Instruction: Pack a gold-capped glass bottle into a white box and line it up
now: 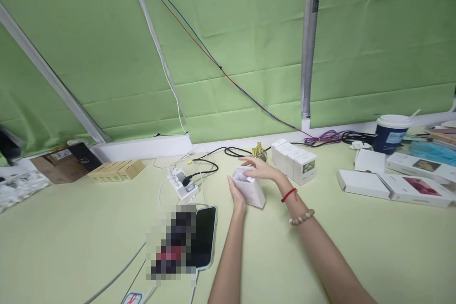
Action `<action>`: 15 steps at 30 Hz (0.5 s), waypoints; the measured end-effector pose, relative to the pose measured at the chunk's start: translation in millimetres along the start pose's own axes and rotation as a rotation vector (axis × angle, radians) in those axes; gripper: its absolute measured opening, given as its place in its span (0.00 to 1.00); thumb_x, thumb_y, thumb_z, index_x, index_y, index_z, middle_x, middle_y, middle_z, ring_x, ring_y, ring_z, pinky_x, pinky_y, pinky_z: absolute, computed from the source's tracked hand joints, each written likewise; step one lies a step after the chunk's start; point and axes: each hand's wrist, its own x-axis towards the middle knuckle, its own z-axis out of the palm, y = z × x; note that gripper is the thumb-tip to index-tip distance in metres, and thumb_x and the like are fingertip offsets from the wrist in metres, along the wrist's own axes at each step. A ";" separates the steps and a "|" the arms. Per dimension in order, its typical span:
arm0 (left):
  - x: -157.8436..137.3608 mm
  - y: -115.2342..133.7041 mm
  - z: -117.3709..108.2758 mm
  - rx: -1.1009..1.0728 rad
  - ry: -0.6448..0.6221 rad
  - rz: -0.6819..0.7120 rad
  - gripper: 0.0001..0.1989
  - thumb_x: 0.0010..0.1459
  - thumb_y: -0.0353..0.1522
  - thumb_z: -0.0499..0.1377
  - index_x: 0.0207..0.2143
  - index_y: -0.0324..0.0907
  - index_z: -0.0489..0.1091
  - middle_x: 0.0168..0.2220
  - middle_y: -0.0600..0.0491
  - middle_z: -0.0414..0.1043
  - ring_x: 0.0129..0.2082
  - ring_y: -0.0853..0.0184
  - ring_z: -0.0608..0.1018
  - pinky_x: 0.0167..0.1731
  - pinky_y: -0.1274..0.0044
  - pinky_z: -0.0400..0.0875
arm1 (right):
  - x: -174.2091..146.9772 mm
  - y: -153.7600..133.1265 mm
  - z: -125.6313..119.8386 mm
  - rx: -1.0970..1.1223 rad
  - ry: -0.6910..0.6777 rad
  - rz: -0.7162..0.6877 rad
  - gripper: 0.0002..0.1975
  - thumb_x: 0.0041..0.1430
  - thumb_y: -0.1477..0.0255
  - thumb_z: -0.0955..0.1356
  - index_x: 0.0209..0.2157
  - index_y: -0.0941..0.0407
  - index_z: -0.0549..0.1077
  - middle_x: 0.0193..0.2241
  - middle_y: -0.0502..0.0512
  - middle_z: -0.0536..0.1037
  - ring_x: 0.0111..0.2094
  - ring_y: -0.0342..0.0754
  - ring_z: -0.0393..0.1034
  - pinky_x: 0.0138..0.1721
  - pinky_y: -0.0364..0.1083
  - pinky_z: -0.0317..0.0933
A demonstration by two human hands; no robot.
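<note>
A small white box (254, 194) is tilted above the table, its open top toward me and the far left. My left hand (237, 194) grips it from the left side, with the fingers behind it and the thumb side up along the edge. Over the opening is my right hand (261, 169), fingers stretched out and apart, some fingertips dipping at the box's mouth. Whether they touch anything inside is hidden. Just beyond the right hand stand several white boxes (294, 161) in a row and some brass-coloured metal pieces (259, 151).
A phone (204, 237) with a cable lies left of my forearm, beside a blurred-out patch. A white power strip (183, 185) has plugs and cables. Yellowish boxes (117, 170) and a cardboard box (59, 166) sit left. A paper cup (391, 134) and flat white boxes (416, 190) are right.
</note>
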 end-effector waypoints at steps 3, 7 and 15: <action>-5.1 6.4 0.8 0.208 0.095 -0.034 0.42 0.35 0.63 0.57 0.31 0.30 0.70 0.27 0.46 0.69 0.25 0.69 0.70 0.26 0.78 0.62 | 11.7 27.3 -0.5 -0.180 0.198 0.099 0.35 0.49 0.69 0.71 0.59 0.62 0.61 0.51 0.59 0.67 0.50 0.45 0.63 0.52 0.42 0.56; -3.4 11.5 -1.3 0.131 0.194 0.039 0.40 0.39 0.60 0.57 0.34 0.29 0.70 0.31 0.45 0.71 0.28 0.70 0.71 0.27 0.80 0.64 | 24.6 55.3 -0.6 -0.123 0.433 -0.042 0.28 0.59 0.60 0.64 0.57 0.61 0.62 0.51 0.57 0.65 0.47 0.43 0.64 0.50 0.41 0.58; 6.6 16.4 -8.8 0.101 0.313 0.074 0.26 0.56 0.48 0.52 0.32 0.30 0.68 0.30 0.47 0.70 0.27 0.72 0.71 0.28 0.81 0.63 | 20.7 85.7 26.6 -0.467 0.388 0.306 0.37 0.57 0.68 0.65 0.66 0.52 0.48 0.65 0.54 0.35 0.65 0.54 0.32 0.61 0.56 0.39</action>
